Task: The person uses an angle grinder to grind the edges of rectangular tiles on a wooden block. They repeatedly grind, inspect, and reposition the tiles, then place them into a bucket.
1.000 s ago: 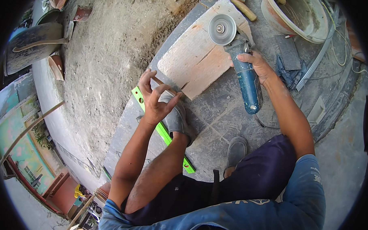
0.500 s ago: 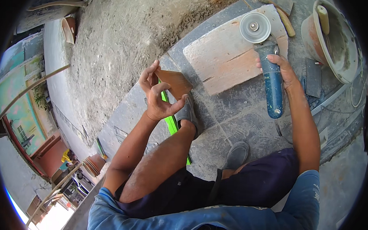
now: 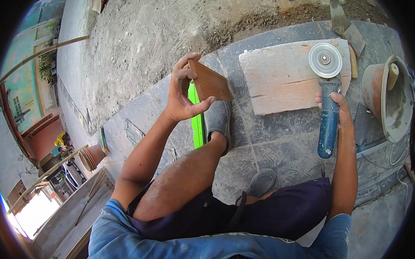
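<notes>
My left hand (image 3: 186,94) grips a brown tile (image 3: 211,83) by its near edge, fingers on top and thumb below. The tile is tilted, just above the toe of my grey left shoe (image 3: 218,122). A bright green straight bar (image 3: 197,125) lies on the floor beside that shoe, partly hidden by hand and leg. My right hand (image 3: 340,110) is closed round the blue body of an angle grinder (image 3: 328,127). The grinder's disc (image 3: 325,60) faces up over a pale, scored slab (image 3: 282,79). Whether the disc spins I cannot tell.
At the right stands a bucket (image 3: 378,87) with a wooden-handled tool inside. A trowel (image 3: 338,17) and a wooden handle (image 3: 353,61) lie beyond the slab. Cables (image 3: 400,182) run along the right. Rough sandy ground (image 3: 160,32) borders the dusty paving.
My left hand has turned the brown tile so its broad face and edge show more. The whole view has shifted, and the grinder stays in my right hand over the slab.
</notes>
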The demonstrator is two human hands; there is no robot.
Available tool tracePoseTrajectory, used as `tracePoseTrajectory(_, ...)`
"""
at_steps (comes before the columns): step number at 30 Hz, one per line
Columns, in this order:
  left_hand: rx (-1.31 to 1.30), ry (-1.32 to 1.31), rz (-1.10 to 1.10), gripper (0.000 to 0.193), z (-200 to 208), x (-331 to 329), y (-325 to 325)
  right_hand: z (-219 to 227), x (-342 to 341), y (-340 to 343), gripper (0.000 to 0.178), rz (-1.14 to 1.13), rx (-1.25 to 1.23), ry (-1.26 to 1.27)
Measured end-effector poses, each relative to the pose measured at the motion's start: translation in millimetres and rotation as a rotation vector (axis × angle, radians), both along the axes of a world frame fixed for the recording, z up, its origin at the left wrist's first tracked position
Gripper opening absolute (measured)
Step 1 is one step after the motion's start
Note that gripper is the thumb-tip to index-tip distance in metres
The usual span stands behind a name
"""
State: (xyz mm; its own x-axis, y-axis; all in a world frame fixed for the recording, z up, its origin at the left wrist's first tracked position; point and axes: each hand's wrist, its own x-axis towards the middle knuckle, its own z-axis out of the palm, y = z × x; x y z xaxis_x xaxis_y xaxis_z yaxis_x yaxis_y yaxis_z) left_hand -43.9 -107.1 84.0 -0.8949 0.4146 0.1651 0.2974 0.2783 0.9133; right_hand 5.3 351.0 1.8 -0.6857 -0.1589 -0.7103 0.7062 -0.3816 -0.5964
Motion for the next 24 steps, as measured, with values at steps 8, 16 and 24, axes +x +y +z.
tracePoseTrajectory(8, 0.072, -0.078, 0.003, 0.071, 3.8, 1.0, -13.2, 1.9, -0.1, 1.3, 0.056, -0.012, -0.001, -0.009)
tracePoseTrajectory(16, 0.132, -0.189, 0.039, 0.074, 4.4, -6.9, -16.8, 2.4, -1.6, 1.5, 0.054, 0.008, 0.041, -0.010)
tracePoseTrajectory(24, 0.184, -0.296, 0.066, 0.080, 9.9, -16.1, -24.9, 13.6, 7.8, -7.7, 0.046, 0.058, 0.153, -0.030)
